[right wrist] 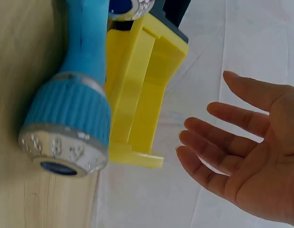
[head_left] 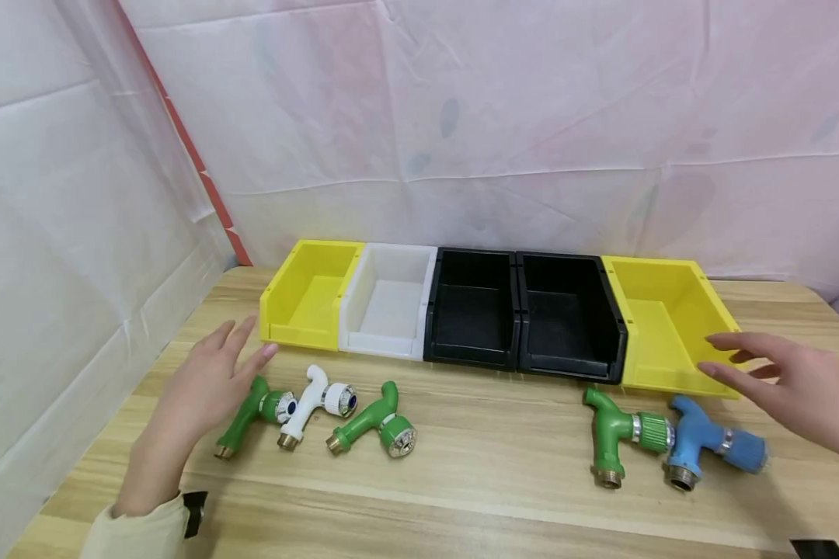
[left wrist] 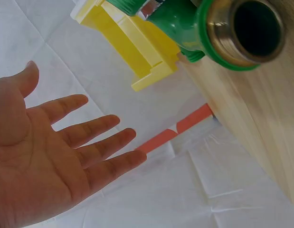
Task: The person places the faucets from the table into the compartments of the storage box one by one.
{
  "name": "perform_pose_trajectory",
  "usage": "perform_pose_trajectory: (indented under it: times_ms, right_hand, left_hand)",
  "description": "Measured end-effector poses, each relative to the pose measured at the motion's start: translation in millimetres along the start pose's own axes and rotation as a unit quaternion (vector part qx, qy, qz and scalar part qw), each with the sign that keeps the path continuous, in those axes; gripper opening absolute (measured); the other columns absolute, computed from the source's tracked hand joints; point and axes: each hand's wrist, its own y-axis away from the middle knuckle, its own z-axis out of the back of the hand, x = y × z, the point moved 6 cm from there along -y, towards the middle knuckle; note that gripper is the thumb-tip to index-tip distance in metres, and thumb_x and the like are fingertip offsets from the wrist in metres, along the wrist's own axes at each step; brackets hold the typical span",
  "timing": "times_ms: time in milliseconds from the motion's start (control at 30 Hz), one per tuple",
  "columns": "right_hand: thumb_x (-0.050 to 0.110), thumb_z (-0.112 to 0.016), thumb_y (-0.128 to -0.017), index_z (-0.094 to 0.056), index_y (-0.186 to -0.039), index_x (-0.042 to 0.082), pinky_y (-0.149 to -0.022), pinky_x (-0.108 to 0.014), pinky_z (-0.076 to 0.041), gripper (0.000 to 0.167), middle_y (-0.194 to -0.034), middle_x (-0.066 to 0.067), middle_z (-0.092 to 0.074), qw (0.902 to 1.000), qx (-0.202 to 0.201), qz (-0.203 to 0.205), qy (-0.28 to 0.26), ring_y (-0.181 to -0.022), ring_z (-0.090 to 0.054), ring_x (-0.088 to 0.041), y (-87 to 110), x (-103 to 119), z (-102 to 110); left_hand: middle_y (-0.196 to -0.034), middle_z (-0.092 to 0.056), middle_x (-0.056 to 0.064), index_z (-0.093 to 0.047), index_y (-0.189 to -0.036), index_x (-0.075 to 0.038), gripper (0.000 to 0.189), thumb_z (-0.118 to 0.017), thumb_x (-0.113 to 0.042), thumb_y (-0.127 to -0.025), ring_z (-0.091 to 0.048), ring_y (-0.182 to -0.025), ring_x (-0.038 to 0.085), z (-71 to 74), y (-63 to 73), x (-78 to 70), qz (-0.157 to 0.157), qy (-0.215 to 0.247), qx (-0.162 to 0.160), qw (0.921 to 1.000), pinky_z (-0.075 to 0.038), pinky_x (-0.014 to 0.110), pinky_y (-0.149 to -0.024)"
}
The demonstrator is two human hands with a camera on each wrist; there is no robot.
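My left hand (head_left: 206, 380) hovers over the left side of the table, fingers spread and holding nothing. Closest to it lies a green tap (head_left: 252, 415), partly behind the thumb in the head view. Beside that are a white tap (head_left: 315, 404) and another green tap (head_left: 374, 419). On the right, my right hand (head_left: 790, 380) is held in the air with loosely bent fingers and nothing in them, overlapping a yellow bin (head_left: 660, 373) in the head view. Below it lie a blue tap (head_left: 706, 442) and a green tap (head_left: 615, 435). The left wrist view shows a green tap's brass threaded end (left wrist: 232, 33).
A row of bins stands along the back of the wooden table (head_left: 461, 481): a yellow bin (head_left: 301, 338), a white bin (head_left: 384, 343), a black bin (head_left: 468, 353), a second black bin (head_left: 566, 365), then the right yellow one. White sheeting (head_left: 496, 116) hangs behind.
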Motion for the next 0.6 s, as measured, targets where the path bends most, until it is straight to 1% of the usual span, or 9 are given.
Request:
perform_pose_trajectory:
  times_ms: [33,67,200,267,300,400,433,533,600]
  right_hand:
    - [0.023,-0.067,-0.084,-0.057,-0.103,-0.013,-0.049,-0.044,-0.048,0.042,-0.100,-0.038,-0.054,0.9999,0.002,-0.009,-0.006,-0.065,-0.057,-0.041,-1.1,-3.6,0.7]
    - [0.023,-0.067,-0.084,-0.057,-0.102,-0.013,-0.048,-0.042,-0.048,0.041,-0.098,-0.037,-0.055,0.9997,-0.001,-0.019,-0.011,-0.064,-0.058,-0.036,-2.2,-7.9,1.8]
    - [0.024,-0.064,-0.086,-0.057,-0.099,-0.015,-0.047,-0.038,-0.047,0.042,-0.088,-0.033,-0.057,0.9986,-0.010,-0.048,-0.019,-0.068,-0.055,-0.036,-6.8,-23.9,5.5]
    - [0.024,-0.063,-0.087,-0.056,-0.099,-0.017,-0.046,-0.033,-0.046,0.043,-0.085,-0.032,-0.058,0.9974,-0.012,-0.066,-0.026,-0.062,-0.055,-0.024,-8.9,-30.7,7.2]
    - [0.024,-0.062,-0.088,-0.054,-0.100,-0.018,-0.046,-0.031,-0.046,0.044,-0.084,-0.033,-0.057,0.9968,-0.009,-0.074,-0.029,-0.061,-0.055,-0.021,-9.9,-33.3,7.3]
    - [0.021,-0.059,-0.090,-0.051,-0.103,-0.020,-0.043,-0.022,-0.044,0.044,-0.086,-0.034,-0.056,0.9937,-0.005,-0.097,-0.055,-0.055,-0.046,0.002,-12.5,-41.2,7.3]
    - [0.020,-0.057,-0.091,-0.049,-0.104,-0.021,-0.044,-0.021,-0.045,0.044,-0.087,-0.035,-0.055,0.9924,-0.004,-0.105,-0.064,-0.054,-0.043,0.008,-13.2,-43.7,7.0]
    - [0.020,-0.054,-0.093,-0.047,-0.108,-0.022,-0.045,-0.021,-0.047,0.044,-0.092,-0.038,-0.052,0.9879,0.001,-0.126,-0.090,-0.054,-0.041,0.012,-15.6,-51.2,5.1]
    - [0.019,-0.053,-0.094,-0.045,-0.109,-0.022,-0.046,-0.021,-0.048,0.045,-0.092,-0.038,-0.053,0.9856,0.003,-0.133,-0.105,-0.055,-0.042,0.012,-17.7,-55.9,3.4]
  left_hand:
    - [-0.140,-0.019,0.034,-0.023,-0.142,0.000,0.076,-0.024,-0.058,-0.093,-0.021,-0.122,0.055,0.1,0.4,1.3,0.002,0.001,0.002,1.0000,-0.021,0.070,-0.091]
    - [-0.138,-0.022,0.035,-0.026,-0.141,0.002,0.078,-0.024,-0.059,-0.093,-0.022,-0.122,0.054,-0.2,0.8,2.6,0.006,0.001,0.006,1.0000,-0.022,0.069,-0.091]
    - [-0.131,-0.033,0.036,-0.036,-0.134,0.007,0.083,-0.028,-0.063,-0.090,-0.029,-0.119,0.053,-2.0,2.5,9.2,0.020,0.003,0.020,0.9996,-0.026,0.067,-0.091]
    - [-0.128,-0.038,0.036,-0.039,-0.132,0.007,0.083,-0.033,-0.063,-0.089,-0.033,-0.116,0.053,-2.4,3.6,12.2,0.023,0.006,0.021,0.9995,-0.029,0.066,-0.089]
    - [-0.127,-0.040,0.036,-0.039,-0.132,0.007,0.081,-0.035,-0.062,-0.089,-0.035,-0.115,0.053,-2.5,4.2,14.0,0.025,0.008,0.022,0.9994,-0.031,0.065,-0.088]
    - [-0.118,-0.048,0.035,-0.043,-0.128,0.009,0.077,-0.042,-0.057,-0.090,-0.045,-0.107,0.050,-2.0,5.8,17.9,0.020,0.013,0.017,0.9996,-0.038,0.062,-0.081]
    - [-0.114,-0.051,0.034,-0.044,-0.126,0.010,0.075,-0.044,-0.055,-0.090,-0.048,-0.103,0.048,-2.1,6.1,19.2,0.017,0.016,0.016,0.9996,-0.040,0.060,-0.079]
    - [-0.104,-0.058,0.030,-0.049,-0.121,0.011,0.069,-0.049,-0.051,-0.090,-0.055,-0.094,0.043,-3.1,7.5,21.8,0.011,0.020,0.015,0.9996,-0.044,0.055,-0.074]
    - [-0.099,-0.060,0.027,-0.051,-0.119,0.011,0.068,-0.050,-0.051,-0.089,-0.056,-0.091,0.041,-5.0,7.9,24.3,0.013,0.026,0.022,0.9993,-0.045,0.053,-0.072]
